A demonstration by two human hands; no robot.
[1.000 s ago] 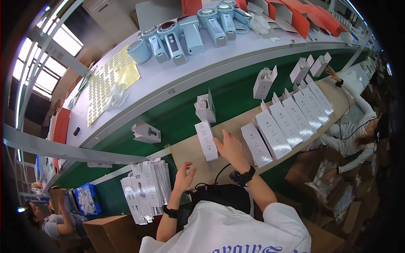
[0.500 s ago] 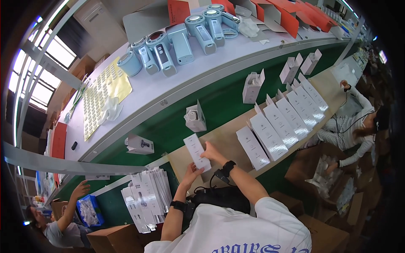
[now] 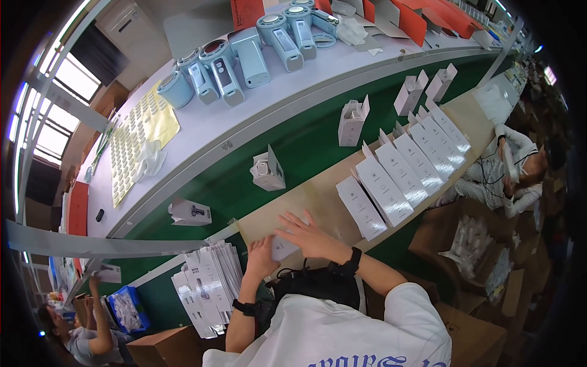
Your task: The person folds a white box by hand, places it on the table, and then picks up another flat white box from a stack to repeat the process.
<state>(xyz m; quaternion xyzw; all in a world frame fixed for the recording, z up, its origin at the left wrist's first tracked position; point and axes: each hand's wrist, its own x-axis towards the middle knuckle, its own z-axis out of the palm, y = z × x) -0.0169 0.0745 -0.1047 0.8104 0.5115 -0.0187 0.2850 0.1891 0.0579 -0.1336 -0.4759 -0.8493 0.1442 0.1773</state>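
Observation:
A small white box lies low against the brown worktop in front of me, mostly hidden by my hands. My left hand is closed at its left end, fingers bent against it. Over its right side, my right hand is open with the fingers spread and pointing left; whether the palm touches the box cannot be told. Right of my hands stands a row of white boxes, several with raised flaps. A flap-open white box stands beyond my hands on the green surface.
Flattened white cartons are stacked at left, near a blue bin. Light-blue handheld devices and a yellow sticker sheet lie on the raised white shelf. One co-worker is at left, another at right by an open carton.
The box has gone from tilted up between both hands to low on the worktop. My right hand has let go and spread its fingers. The right co-worker now lifts a white item.

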